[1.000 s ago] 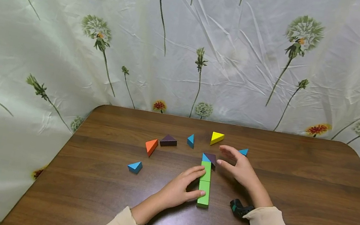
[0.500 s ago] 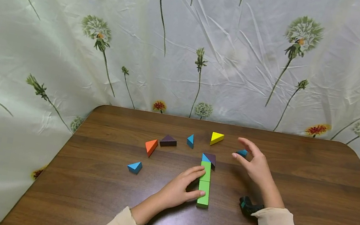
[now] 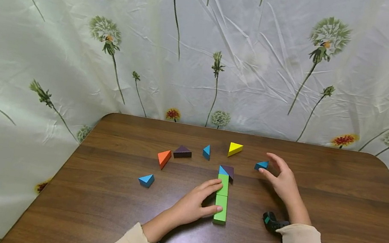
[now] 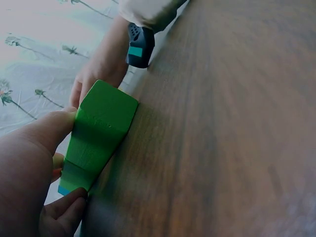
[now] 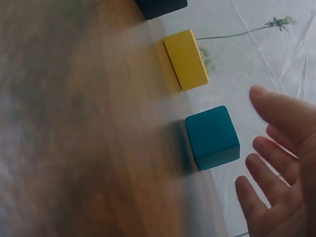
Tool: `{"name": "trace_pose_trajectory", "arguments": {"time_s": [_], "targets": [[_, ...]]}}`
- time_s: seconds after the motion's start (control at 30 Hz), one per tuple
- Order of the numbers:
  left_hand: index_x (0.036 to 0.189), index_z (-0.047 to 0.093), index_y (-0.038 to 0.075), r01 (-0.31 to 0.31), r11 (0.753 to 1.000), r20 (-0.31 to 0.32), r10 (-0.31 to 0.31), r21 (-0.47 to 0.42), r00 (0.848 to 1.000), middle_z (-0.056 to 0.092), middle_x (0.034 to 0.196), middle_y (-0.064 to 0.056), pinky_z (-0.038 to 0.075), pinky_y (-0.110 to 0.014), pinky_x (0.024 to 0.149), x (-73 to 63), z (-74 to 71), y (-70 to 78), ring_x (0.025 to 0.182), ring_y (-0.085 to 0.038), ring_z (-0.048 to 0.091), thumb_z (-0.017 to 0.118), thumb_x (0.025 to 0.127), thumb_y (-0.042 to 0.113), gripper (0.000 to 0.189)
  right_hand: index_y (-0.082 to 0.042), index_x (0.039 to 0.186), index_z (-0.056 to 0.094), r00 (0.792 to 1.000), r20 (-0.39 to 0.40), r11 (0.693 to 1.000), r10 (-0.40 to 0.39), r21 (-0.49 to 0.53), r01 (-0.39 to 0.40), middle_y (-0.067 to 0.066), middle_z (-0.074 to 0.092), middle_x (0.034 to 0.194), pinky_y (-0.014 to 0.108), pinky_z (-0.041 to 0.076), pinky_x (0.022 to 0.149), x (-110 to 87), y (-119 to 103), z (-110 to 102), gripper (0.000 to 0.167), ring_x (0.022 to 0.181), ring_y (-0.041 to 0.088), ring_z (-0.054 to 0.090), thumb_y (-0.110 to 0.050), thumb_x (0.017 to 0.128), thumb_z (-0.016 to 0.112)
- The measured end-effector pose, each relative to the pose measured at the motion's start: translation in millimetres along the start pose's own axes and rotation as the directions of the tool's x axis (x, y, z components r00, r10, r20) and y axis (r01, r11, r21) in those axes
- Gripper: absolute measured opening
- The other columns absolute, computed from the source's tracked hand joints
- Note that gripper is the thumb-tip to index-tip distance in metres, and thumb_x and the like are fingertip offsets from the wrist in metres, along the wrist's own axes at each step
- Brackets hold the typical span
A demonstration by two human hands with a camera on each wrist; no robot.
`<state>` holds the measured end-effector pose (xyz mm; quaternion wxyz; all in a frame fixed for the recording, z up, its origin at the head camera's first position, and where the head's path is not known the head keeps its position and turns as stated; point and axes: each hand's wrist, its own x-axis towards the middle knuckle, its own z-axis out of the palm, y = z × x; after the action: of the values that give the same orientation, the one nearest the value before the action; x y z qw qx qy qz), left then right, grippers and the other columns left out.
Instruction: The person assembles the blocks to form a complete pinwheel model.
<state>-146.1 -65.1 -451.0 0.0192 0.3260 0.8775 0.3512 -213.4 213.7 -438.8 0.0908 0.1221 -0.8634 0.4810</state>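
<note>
Two bright green rectangular blocks, a far one [image 3: 224, 186] and a near one [image 3: 220, 217], lie end to end on the table. At their far end, a small blue triangular block [image 3: 222, 170] sits against a dark purple triangular block [image 3: 229, 171]. My left hand [image 3: 190, 207] rests along the left side of the green row, thumb on the near block and fingertips on the far one. My right hand [image 3: 283, 184] is spread beside another blue triangular block [image 3: 261, 165]. In the right wrist view, this blue block [image 5: 212, 136] stands apart from the fingers, which hold nothing.
Loose triangular blocks lie about the brown table [image 3: 349, 218]: yellow [image 3: 234, 149], blue [image 3: 206, 152], dark purple [image 3: 183, 152], orange [image 3: 163, 159] and another blue [image 3: 146, 180]. A flower-print curtain [image 3: 187, 72] hangs behind the table's far edge.
My right hand has moved right, from beside the purple triangular block to the right side of the blue triangular block, uncovering it. My left hand stays on the green blocks.
</note>
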Motion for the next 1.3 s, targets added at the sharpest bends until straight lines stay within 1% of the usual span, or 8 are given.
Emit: {"name": "trace_pose_trajectory", "arguments": {"time_s": [0.2, 0.4, 0.6, 0.83, 1.07, 1.3], "targets": [[0.137, 0.038, 0.01, 0.002, 1.0, 0.0, -0.002, 0.003, 1.0, 0.028, 0.143, 0.003, 0.03, -0.038, 0.1, 0.0, 0.7, -1.3, 0.129, -0.015, 0.027, 0.052, 0.088, 0.045, 0.062, 0.006, 0.13, 0.038, 1.0, 0.011, 1.0, 0.017, 0.012, -0.017, 0.028, 0.041, 0.128, 0.053, 0.029, 0.095, -0.7, 6.0, 0.3, 0.056, 0.119, 0.042, 0.036, -0.012, 0.084, 0.064], [0.137, 0.038, 0.011, -0.002, 1.0, 0.0, 0.002, -0.001, 1.0, 0.029, 0.143, 0.003, 0.03, -0.038, 0.1, 0.2, 0.6, -1.9, 0.129, -0.015, 0.027, 0.053, 0.088, 0.045, 0.062, 0.008, 0.13, 0.035, 0.998, 0.034, 0.998, 0.045, 0.038, -0.046, 0.028, 0.037, 0.131, 0.05, 0.03, 0.096, -1.0, 11.7, 0.9, 0.056, 0.12, 0.043, 0.034, -0.012, 0.086, 0.061], [0.137, 0.038, 0.01, -0.015, 1.0, -0.006, 0.015, 0.008, 1.0, 0.029, 0.142, 0.003, 0.031, -0.039, 0.099, 0.1, 0.2, -1.7, 0.128, -0.016, 0.028, 0.053, 0.088, 0.045, 0.062, 0.01, 0.127, 0.038, 0.999, 0.008, 0.998, 0.04, 0.045, -0.04, 0.03, 0.041, 0.126, 0.048, 0.032, 0.095, -0.6, 16.5, 2.9, 0.049, 0.114, 0.042, 0.04, -0.006, 0.086, 0.06], [0.138, 0.037, 0.011, -0.008, 1.0, -0.004, 0.008, -0.004, 1.0, 0.028, 0.143, 0.003, 0.03, -0.039, 0.099, -0.5, 0.4, -2.5, 0.129, -0.015, 0.027, 0.052, 0.088, 0.045, 0.062, 0.008, 0.123, 0.043, 0.999, -0.018, 0.999, 0.043, -0.014, -0.043, 0.028, 0.048, 0.118, 0.048, 0.035, 0.092, 0.3, 18.0, 6.2, 0.043, 0.109, 0.04, 0.045, -0.007, 0.087, 0.059], [0.138, 0.037, 0.011, -0.006, 1.0, -0.004, 0.006, -0.008, 1.0, 0.028, 0.143, 0.004, 0.03, -0.039, 0.1, -0.3, 1.6, -3.0, 0.129, -0.015, 0.027, 0.052, 0.088, 0.046, 0.062, 0.009, 0.12, 0.045, 0.998, -0.036, 0.998, 0.058, -0.007, -0.058, 0.028, 0.051, 0.112, 0.047, 0.037, 0.09, 0.5, 16.5, 8.0, 0.038, 0.105, 0.039, 0.048, -0.006, 0.088, 0.058], [0.138, 0.037, 0.011, -0.006, 1.0, -0.004, 0.006, -0.002, 1.0, 0.028, 0.142, 0.004, 0.031, -0.039, 0.099, -0.7, 2.0, -3.0, 0.128, -0.016, 0.028, 0.051, 0.088, 0.046, 0.062, 0.009, 0.118, 0.047, 0.997, -0.062, 0.999, 0.046, 0.009, -0.046, 0.027, 0.053, 0.11, 0.047, 0.039, 0.087, 0.0, 13.4, 8.6, 0.035, 0.102, 0.038, 0.051, -0.005, 0.088, 0.057]]}}
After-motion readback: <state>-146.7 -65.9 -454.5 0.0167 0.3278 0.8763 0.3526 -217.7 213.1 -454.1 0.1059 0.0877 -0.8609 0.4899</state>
